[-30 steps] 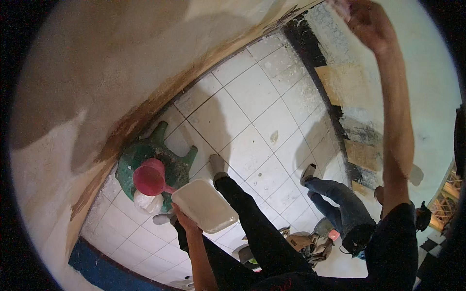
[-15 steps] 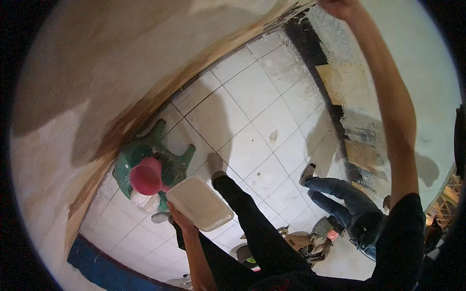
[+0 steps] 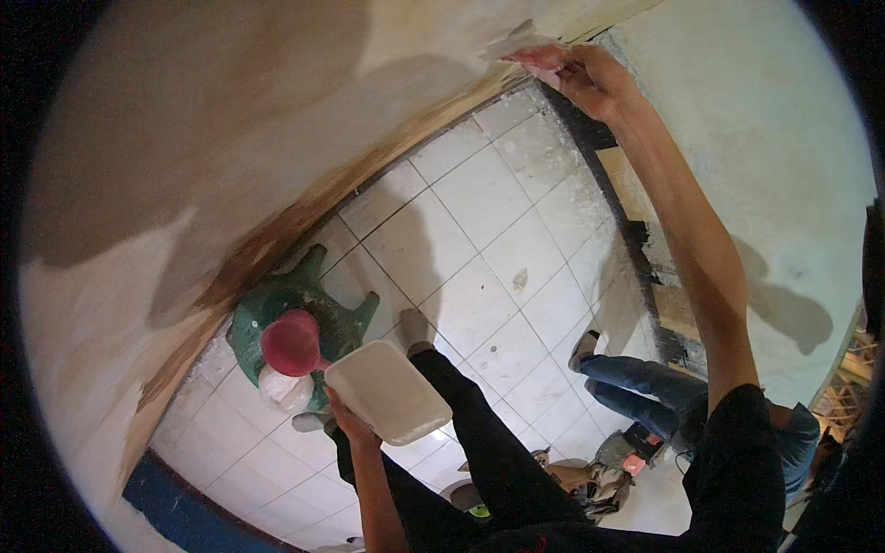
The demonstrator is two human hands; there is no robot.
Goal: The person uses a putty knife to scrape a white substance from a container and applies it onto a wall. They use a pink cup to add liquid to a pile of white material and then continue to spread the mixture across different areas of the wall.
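Note:
My left hand (image 3: 354, 424) grips the near-left edge of a shallow white rectangular plastic container (image 3: 387, 392), held above the floor in front of my legs. White smears show inside it. At the top, my right hand (image 3: 595, 81) is closed around a scraper (image 3: 539, 57) with a reddish handle part. Its blade end lies against the patchy beige wall (image 3: 277, 120), close to the corner. The blade's outline is partly blurred.
A green plastic stool (image 3: 304, 288) stands by the wall, bearing a pink dipper (image 3: 291, 343) and a white plastic bag (image 3: 286, 389). White tiles (image 3: 479, 249) cover the floor. Another person's jeans-clad legs (image 3: 636, 382) show at right, beside a cluttered pile (image 3: 590, 484).
My right hand has come down and left from the upper edge, bringing the scraper into view against the wall. The white container has shifted only slightly. The other person's body has moved right.

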